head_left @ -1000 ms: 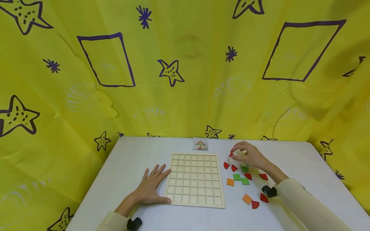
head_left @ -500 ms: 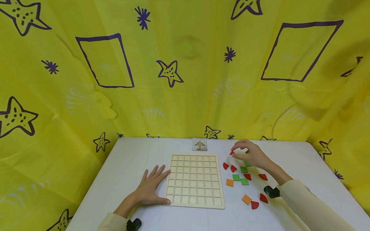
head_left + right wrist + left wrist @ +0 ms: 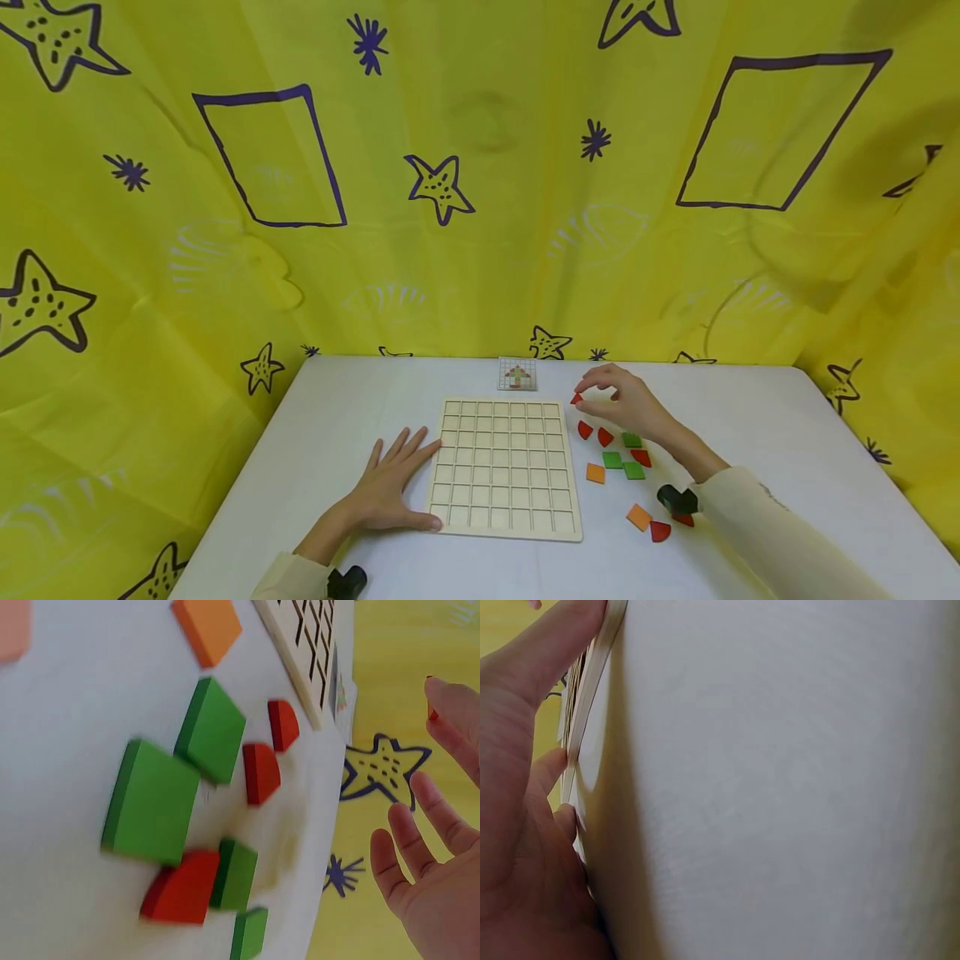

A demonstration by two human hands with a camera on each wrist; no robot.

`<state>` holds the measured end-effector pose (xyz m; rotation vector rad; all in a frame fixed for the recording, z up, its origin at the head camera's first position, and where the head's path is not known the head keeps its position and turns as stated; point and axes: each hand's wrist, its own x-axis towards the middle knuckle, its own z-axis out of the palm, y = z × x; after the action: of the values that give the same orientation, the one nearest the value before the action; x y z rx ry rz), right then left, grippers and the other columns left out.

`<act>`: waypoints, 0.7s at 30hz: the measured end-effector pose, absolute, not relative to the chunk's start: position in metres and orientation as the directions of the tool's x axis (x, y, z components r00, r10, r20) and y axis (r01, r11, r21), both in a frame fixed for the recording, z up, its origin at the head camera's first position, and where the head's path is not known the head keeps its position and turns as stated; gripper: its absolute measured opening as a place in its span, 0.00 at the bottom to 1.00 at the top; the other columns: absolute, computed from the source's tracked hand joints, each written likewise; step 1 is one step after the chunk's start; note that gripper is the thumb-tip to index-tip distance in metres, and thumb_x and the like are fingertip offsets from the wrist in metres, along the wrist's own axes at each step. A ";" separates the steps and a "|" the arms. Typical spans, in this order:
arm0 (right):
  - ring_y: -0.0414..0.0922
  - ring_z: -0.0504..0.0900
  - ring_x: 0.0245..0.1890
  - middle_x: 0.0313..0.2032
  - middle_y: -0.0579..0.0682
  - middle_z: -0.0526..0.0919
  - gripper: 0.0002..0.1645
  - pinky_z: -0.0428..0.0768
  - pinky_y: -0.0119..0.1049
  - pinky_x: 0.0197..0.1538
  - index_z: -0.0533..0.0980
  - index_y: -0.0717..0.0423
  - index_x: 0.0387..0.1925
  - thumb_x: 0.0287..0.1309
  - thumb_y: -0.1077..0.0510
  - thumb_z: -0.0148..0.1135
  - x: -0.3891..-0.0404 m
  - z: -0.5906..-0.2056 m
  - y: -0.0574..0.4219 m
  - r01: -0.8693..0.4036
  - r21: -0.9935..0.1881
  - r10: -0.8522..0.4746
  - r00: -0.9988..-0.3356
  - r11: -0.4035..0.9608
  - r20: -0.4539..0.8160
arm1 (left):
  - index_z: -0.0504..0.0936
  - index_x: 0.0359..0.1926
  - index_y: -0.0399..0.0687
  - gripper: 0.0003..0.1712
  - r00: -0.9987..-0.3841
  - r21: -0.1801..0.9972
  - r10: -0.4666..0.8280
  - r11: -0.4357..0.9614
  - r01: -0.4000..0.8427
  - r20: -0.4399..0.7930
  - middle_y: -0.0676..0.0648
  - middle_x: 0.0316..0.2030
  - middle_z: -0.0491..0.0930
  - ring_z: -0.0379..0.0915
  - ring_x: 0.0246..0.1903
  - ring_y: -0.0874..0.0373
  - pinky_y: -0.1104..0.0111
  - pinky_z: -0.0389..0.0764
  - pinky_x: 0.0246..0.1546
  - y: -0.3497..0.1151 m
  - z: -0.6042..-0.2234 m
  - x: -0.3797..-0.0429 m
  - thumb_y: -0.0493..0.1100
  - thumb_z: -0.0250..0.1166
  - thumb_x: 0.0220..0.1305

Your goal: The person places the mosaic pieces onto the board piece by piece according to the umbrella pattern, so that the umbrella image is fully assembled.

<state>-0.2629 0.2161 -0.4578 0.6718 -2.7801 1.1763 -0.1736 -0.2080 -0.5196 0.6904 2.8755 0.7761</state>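
A red quarter-circle piece (image 3: 577, 399) is pinched between thumb and forefinger of my right hand (image 3: 630, 407), held above the table beside the board's far right corner. In the right wrist view the same hand (image 3: 442, 862) shows its other fingers spread apart, with only a sliver of the red piece visible. The pale grid board (image 3: 504, 468) lies flat, its square cells bare. My left hand (image 3: 390, 492) rests at the board's left edge, fingers spread and thumb touching the near left corner. In the left wrist view the thumb (image 3: 555, 645) lies against the board's side.
Green squares (image 3: 612, 460), orange squares (image 3: 596, 473) and red quarter-circle pieces (image 3: 660, 531) lie scattered right of the board. A small card (image 3: 517, 374) with a tree-like or arrow-like pattern lies behind it. A yellow patterned curtain (image 3: 480, 275) surrounds the white table (image 3: 360, 400).
My right hand, still pinching the red piece, has shifted left toward the board, mostly in the last half second. My left hand and the board have stayed in place.
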 end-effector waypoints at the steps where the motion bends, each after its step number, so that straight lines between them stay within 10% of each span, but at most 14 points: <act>1: 0.56 0.77 0.56 0.53 0.54 0.82 0.09 0.80 0.48 0.47 0.87 0.48 0.42 0.61 0.54 0.75 -0.263 -0.459 0.212 -0.410 -0.676 -0.374 -0.903 0.612 0.210 | 0.62 0.79 0.56 0.68 -0.894 0.492 0.446 0.772 0.403 0.033 0.42 0.80 0.51 0.38 0.79 0.36 0.30 0.32 0.71 -0.208 -0.519 -0.173 0.78 0.75 0.40; 21: 0.58 0.78 0.53 0.53 0.55 0.82 0.11 0.79 0.58 0.56 0.87 0.53 0.43 0.60 0.54 0.75 -0.266 -0.471 0.156 -0.403 -0.738 -0.375 -0.901 0.541 0.217 | 0.59 0.80 0.55 0.68 -0.885 0.461 0.466 0.788 0.407 -0.015 0.44 0.81 0.51 0.36 0.79 0.34 0.28 0.31 0.70 -0.202 -0.513 -0.178 0.76 0.75 0.43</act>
<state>-0.2660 0.1556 -0.4711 0.6887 -2.7282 1.3207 -0.1776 -0.2016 -0.5130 0.6990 2.8487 0.6911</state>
